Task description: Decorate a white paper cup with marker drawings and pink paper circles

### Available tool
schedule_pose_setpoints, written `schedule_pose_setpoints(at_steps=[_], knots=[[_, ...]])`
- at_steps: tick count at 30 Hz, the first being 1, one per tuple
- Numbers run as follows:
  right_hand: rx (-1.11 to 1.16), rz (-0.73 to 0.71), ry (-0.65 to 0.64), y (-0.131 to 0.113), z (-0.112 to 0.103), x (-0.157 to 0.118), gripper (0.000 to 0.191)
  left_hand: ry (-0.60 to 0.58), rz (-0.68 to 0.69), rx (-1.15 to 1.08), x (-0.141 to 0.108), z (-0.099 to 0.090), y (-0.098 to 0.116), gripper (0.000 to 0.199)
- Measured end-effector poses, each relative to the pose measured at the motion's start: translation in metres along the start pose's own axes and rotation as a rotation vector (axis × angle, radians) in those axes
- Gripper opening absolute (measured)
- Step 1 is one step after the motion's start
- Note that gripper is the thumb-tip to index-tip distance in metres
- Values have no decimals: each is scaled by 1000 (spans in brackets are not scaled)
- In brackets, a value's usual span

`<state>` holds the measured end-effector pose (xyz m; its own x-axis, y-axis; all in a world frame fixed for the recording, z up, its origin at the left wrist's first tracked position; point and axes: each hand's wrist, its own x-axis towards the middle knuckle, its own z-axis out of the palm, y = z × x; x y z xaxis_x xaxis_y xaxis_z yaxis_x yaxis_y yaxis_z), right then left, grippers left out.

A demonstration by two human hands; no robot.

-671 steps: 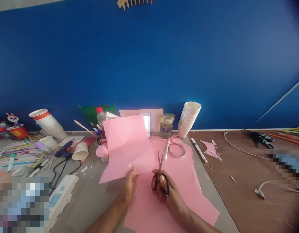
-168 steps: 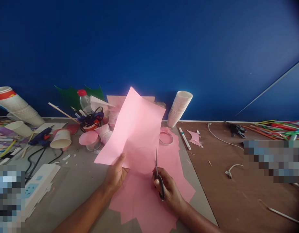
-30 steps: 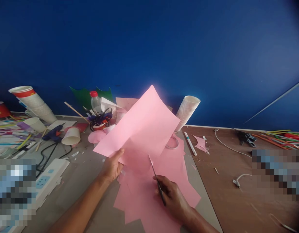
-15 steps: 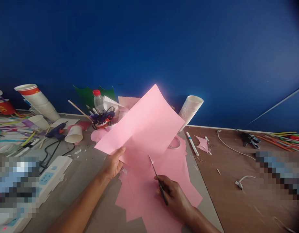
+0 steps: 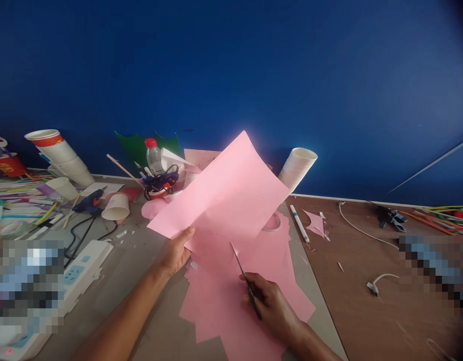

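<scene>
My left hand (image 5: 176, 253) pinches the lower left edge of a pink paper sheet (image 5: 231, 195), thumb on top. The sheet is held up at a slant above the table. In my right hand (image 5: 272, 303) are dark-handled scissors (image 5: 238, 259), closed around by the fingers. Their thin blade points up and away, at the sheet's lower edge; whether the blades are apart I cannot make out. Beneath both hands lies a spread of pink sheets (image 5: 208, 313) with jagged, overlapping corners. A roll of tape (image 5: 278, 222) shows partly behind the raised sheet.
Paper cup stacks stand at back right (image 5: 299, 168) and back left (image 5: 67, 160). A glue gun (image 5: 90, 200) and a power strip (image 5: 75, 276) are on the left. Right of the sheets lie a marker (image 5: 299, 223), a pink scrap (image 5: 314, 223) and a white cable (image 5: 361, 230).
The raised sheet's top corner has shifted slightly right, along with the whole scene. Both hands keep their grips, and the scissors look nearly the same.
</scene>
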<state>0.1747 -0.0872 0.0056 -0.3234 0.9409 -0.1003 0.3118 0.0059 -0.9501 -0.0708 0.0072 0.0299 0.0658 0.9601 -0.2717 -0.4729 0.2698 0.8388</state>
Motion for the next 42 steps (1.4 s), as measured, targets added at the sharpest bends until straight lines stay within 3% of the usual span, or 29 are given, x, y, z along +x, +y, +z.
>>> schedule_pose_setpoints(at_steps=[7,17,42], knots=[[-36,-12,10,1,-1,1,28,33,-28,-9,2,-4,-2,43],[-69,-22,18,0,-1,-1,27,-23,-27,12,1,-4,0,47],[62,48,-37,-3,-2,0,26,0,20,-28,-3,6,4,33]])
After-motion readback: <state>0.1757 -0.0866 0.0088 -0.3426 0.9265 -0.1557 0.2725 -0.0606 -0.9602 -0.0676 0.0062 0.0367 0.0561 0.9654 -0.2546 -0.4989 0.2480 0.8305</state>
